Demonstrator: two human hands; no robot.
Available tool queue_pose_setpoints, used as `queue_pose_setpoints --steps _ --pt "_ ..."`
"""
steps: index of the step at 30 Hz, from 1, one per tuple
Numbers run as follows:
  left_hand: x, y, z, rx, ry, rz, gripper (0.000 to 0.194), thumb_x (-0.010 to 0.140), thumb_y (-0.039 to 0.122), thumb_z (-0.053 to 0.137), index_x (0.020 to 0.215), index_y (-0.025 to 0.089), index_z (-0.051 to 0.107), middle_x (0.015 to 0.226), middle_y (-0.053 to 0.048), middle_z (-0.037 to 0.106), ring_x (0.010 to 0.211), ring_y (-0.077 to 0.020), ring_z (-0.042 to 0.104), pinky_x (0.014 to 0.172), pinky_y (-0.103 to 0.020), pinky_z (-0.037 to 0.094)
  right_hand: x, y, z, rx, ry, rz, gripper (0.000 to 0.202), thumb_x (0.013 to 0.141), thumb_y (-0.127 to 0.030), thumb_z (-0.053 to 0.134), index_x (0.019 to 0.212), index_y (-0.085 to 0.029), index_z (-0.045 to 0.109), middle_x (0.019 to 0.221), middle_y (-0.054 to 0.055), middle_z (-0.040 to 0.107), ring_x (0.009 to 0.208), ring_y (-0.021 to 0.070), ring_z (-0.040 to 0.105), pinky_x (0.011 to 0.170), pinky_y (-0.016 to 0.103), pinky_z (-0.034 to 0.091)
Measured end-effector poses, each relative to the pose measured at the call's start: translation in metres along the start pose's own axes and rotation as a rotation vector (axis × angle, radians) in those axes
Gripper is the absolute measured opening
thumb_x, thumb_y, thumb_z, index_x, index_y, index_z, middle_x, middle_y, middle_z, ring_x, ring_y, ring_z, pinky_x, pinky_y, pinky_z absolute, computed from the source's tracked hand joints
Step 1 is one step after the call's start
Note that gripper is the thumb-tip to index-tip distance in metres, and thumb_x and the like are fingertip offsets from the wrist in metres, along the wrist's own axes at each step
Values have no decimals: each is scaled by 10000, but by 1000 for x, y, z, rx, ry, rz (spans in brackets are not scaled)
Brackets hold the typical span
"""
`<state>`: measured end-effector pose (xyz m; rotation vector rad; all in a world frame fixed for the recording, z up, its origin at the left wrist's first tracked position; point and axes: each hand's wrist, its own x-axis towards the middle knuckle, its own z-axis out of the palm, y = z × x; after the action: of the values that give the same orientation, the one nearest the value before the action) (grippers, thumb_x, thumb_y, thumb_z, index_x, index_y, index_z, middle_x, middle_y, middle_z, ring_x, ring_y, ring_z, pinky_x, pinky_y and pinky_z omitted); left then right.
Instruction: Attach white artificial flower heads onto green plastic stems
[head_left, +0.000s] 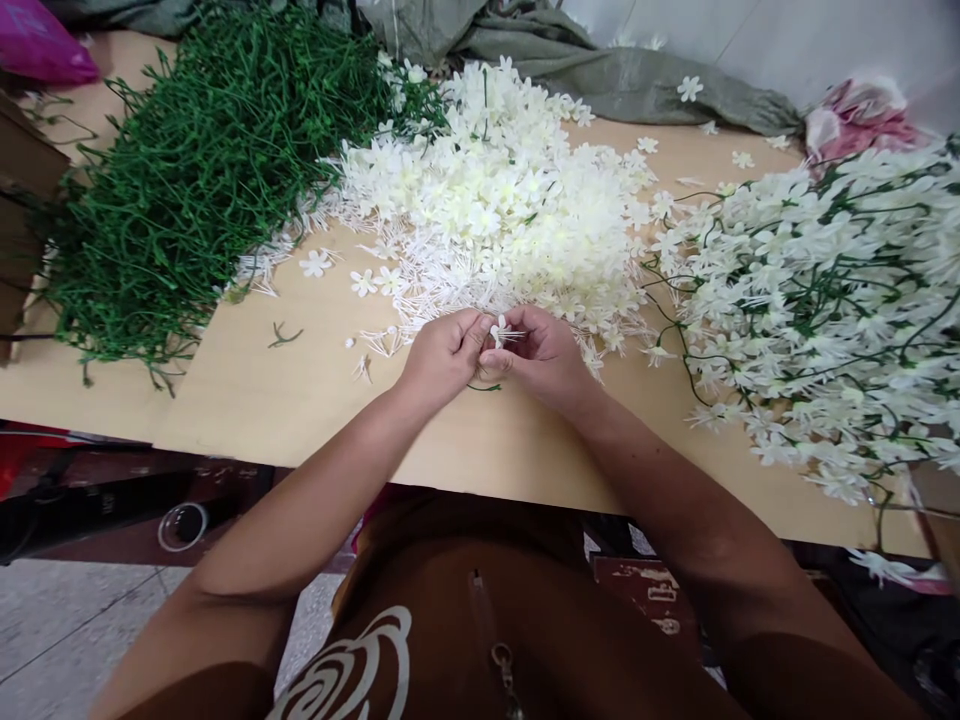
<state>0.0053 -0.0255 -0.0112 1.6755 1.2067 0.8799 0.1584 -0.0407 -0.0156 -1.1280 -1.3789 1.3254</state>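
Note:
My left hand and my right hand meet over the table, fingertips close together. Between the right thumb and fingers is a small white artificial flower with thin white stamens pointing right. The left fingers are pinched; a dark green stem shows just below them, its upper part hidden by the hands. Right behind my hands lies a big heap of loose white flower heads, with white stamen pieces along its near side.
Green plastic stems are piled at the left. Assembled white flowers on green stems fill the right side. A grey-green cloth runs along the back wall. A stray stem piece lies on the tan table.

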Motion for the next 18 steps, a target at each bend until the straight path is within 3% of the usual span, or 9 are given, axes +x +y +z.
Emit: queue_pose_setpoints --steps 3,6,12,18 --pt "0 1 -2 57 5 23 361 894 408 432 602 195 432 562 28 446 561 -107 410 563 -255 334 -1 1 0 -124 41 -55 448 674 -580 775 771 -204 552 633 -51 511 566 82 459 546 252 402" --pt "1 2 -3 60 -12 51 357 905 395 418 614 191 454 576 21 494 578 -110 448 591 -256 361 -2 0 -3 -179 24 -106 436 796 -625 635 766 -192 586 665 -12 584 607 107 536 599 278 454" --pt "3 2 -1 -51 -22 40 379 891 431 437 591 199 432 553 26 458 550 -107 430 581 -249 385 2 -7 -7 -111 -39 -40 490 746 -675 653 699 -191 590 651 0 620 609 112 577 623 278 513" --pt "5 2 3 -195 -64 24 409 892 461 463 577 210 388 525 36 420 526 -106 421 590 -248 421 4 -5 -7 -70 -97 -42 494 760 -670 642 647 -200 540 597 -14 574 581 99 523 592 264 457"
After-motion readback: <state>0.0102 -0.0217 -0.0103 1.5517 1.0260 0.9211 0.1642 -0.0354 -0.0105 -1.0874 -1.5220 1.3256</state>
